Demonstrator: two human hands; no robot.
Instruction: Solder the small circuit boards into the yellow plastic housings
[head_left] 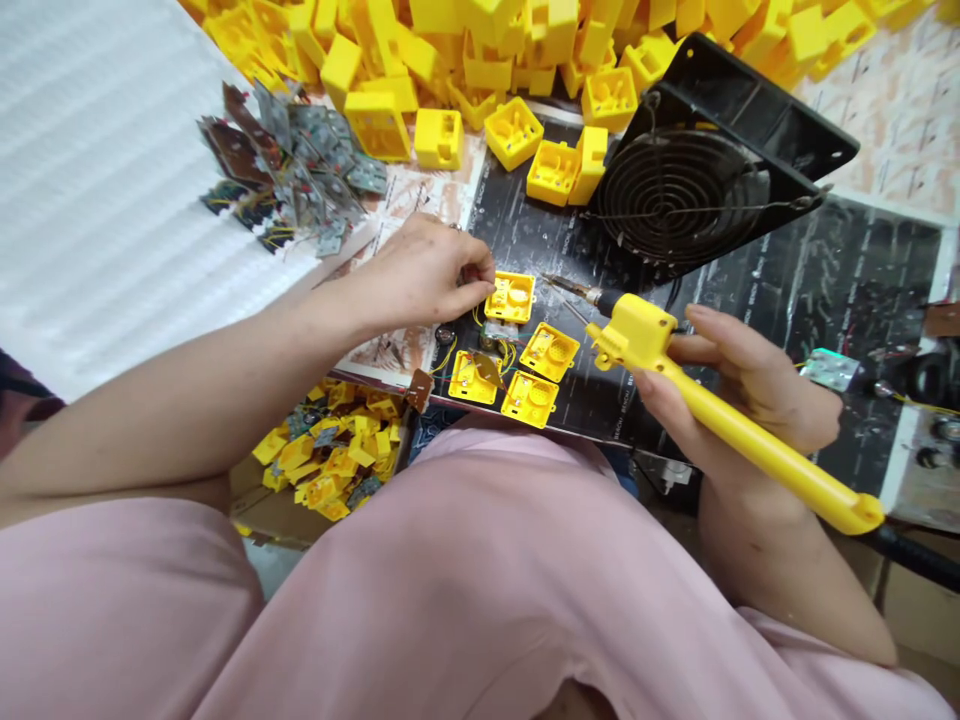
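Observation:
My right hand (pixel 750 375) is wrapped round a yellow soldering iron (pixel 720 410) with a thin feed tube beside its metal tip. The tip points left, close to the right side of a small open yellow plastic casing (pixel 511 298). At that casing's left edge, my left hand (pixel 431 270) is closed in a pinch; what lies between its fingertips is hidden. Just below lie a yellow casing (pixel 550 352), another casing (pixel 529 399) and a third casing (pixel 474 377) partly under a brown circuit board (pixel 489 370). Thin wires and a small round black part (pixel 445 336) lie beside them.
A black fan (pixel 675 190) stands behind the soldering iron. Yellow casings (pixel 465 50) are heaped along the back. Circuit boards (pixel 300 160) are piled at the left on white foam sheeting (pixel 112 170). Below my left forearm is a box of yellow parts (pixel 337 450).

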